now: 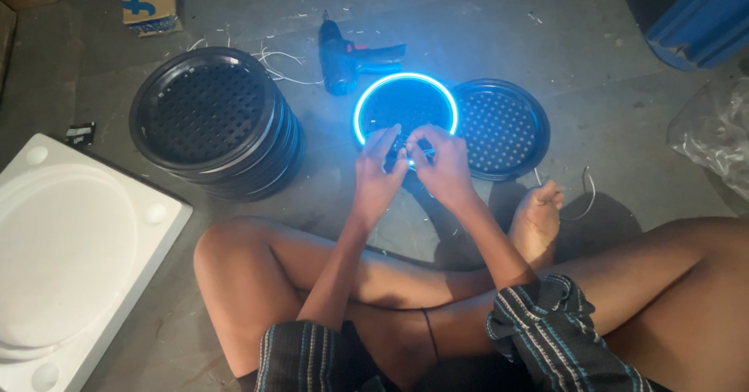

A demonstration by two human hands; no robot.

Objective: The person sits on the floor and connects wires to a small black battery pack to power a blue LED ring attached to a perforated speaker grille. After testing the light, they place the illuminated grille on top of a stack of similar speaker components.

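A: What is being worked on?

B: A round black grille with a glowing blue ring (405, 111), lying on the floor (484, 41) just past the crossed legs.

A: And the hands?

B: Both meet at the ring's 6 o'clock edge. The left hand (376, 175) and the right hand (443, 170) touch each other there, fingers (390, 136) bunched and pinching something small at the rim. What it is, I cannot tell; it is too small and washed out by the glow.

A: What lies round it?

B: At 3 o'clock of the ring, just beside it, an unlit grille (501, 128), flat on the floor. At 9 o'clock, near it, a stack (212, 123) of the same black grilles. At 11 o'clock, close behind the ring, a drill (351, 58) on its side, with loose white wires (277, 60) to its left.

A: Farther out?

B: A white foam tray (70, 259) at 8 o'clock, well apart. A blue bin (702, 14) at 2 o'clock, a clear plastic bag (718, 138) at 3 o'clock, a cardboard box (148, 0) at 11 o'clock.
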